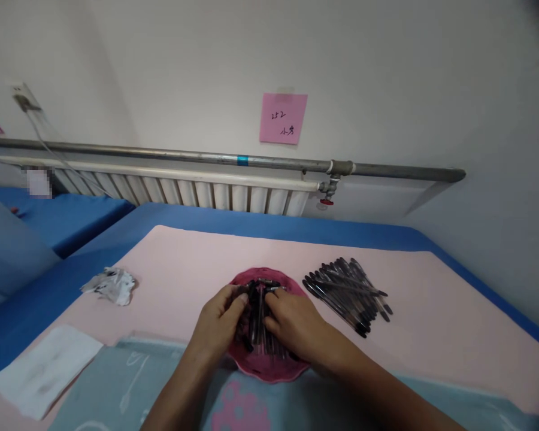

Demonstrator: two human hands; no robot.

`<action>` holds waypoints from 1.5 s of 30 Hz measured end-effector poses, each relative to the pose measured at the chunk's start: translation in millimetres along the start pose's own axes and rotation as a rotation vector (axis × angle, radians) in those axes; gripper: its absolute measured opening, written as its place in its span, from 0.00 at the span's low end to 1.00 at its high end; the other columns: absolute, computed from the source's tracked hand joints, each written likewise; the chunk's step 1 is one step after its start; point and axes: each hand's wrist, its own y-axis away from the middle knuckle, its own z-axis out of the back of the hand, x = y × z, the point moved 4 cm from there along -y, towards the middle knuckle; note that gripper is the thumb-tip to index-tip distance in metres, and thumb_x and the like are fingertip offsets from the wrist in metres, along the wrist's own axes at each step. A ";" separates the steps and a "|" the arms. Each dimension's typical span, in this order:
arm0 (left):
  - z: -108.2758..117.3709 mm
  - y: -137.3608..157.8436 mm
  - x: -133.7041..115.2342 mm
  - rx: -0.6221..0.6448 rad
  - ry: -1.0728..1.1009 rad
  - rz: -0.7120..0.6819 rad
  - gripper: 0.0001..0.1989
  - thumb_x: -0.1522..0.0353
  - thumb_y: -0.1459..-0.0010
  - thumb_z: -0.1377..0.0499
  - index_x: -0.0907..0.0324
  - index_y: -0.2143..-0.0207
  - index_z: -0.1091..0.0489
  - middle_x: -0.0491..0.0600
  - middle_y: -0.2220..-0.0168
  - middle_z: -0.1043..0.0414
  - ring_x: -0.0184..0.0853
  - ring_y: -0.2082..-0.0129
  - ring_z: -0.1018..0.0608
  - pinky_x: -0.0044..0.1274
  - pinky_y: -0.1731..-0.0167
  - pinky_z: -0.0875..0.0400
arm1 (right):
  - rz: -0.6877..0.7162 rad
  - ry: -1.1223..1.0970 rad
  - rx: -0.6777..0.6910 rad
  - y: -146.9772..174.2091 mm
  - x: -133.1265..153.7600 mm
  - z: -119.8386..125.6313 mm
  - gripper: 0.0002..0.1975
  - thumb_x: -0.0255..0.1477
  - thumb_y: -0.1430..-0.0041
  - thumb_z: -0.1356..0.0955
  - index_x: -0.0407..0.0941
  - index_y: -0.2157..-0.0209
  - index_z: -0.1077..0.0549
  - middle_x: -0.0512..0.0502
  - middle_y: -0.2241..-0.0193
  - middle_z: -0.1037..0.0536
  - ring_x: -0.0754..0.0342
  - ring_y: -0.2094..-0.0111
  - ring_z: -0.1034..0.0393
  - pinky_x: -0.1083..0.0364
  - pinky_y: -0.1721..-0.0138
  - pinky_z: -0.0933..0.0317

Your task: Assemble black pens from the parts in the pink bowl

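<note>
A pink scalloped basket (276, 372) stands at the near edge of the pink mat, holding clear pen barrels (259, 323) and small black pieces that look like pen caps. Both hands reach inside it. My left hand (218, 320) is at its left side, thumb and fingers drawn together near dark pieces. On the right side of the basket, my right hand (294, 317) has its fingers curled down among the barrels. What either hand pinches is hidden. Just right of the basket lies a loose pile of clear pens with black ends (348, 293).
Crumpled paper (112, 284) and a smudged white sheet (45, 368) lie to the left. A grey-green patterned cloth (148, 371) covers the near edge. The pink mat (197, 254) rests on a blue surface (233, 218). Behind are a radiator (224, 193) and a pipe (175, 154).
</note>
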 end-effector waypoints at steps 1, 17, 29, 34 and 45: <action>-0.1 -0.2 0.5 0.001 -0.005 -0.002 0.12 0.62 0.48 0.43 0.60 0.65 0.27 0.48 0.70 0.27 0.35 0.69 0.28 0.25 0.67 0.34 | -0.004 0.008 0.007 -0.3 1.0 -1.7 0.09 0.27 0.46 0.37 0.40 0.64 0.29 0.39 0.64 0.25 0.47 0.66 0.30 0.53 0.69 0.43; -1.2 -0.4 5.6 0.000 -0.065 -0.021 0.11 0.62 0.47 0.44 0.59 0.66 0.28 0.47 0.71 0.27 0.35 0.70 0.27 0.24 0.68 0.34 | -0.124 -0.007 0.053 -14.3 3.1 -5.4 0.12 0.28 0.46 0.39 0.40 0.67 0.24 0.37 0.68 0.21 0.47 0.68 0.27 0.54 0.70 0.41; -3.9 1.0 4.7 0.028 -0.077 -0.013 0.11 0.61 0.47 0.45 0.59 0.66 0.29 0.46 0.71 0.28 0.34 0.70 0.28 0.23 0.69 0.35 | -0.072 -0.481 -0.101 -20.3 -17.2 0.6 0.06 0.26 0.49 0.35 0.44 0.77 0.28 0.51 0.78 0.26 0.56 0.76 0.35 0.57 0.74 0.45; -5.9 2.2 4.6 0.028 -0.057 0.034 0.11 0.61 0.48 0.44 0.59 0.70 0.30 0.44 0.76 0.31 0.31 0.76 0.30 0.22 0.74 0.37 | -0.175 -0.832 -0.109 -18.5 -18.1 7.4 0.07 0.27 0.52 0.34 0.45 0.81 0.33 0.55 0.84 0.32 0.59 0.80 0.38 0.59 0.78 0.47; -16.1 8.5 0.9 0.143 -0.081 0.003 0.07 0.64 0.50 0.41 0.60 0.72 0.31 0.44 0.75 0.31 0.31 0.74 0.30 0.22 0.73 0.37 | -0.118 -1.121 -0.136 -12.8 -1.4 14.4 0.07 0.33 0.48 0.34 0.45 0.75 0.34 0.56 0.81 0.31 0.60 0.80 0.37 0.59 0.77 0.43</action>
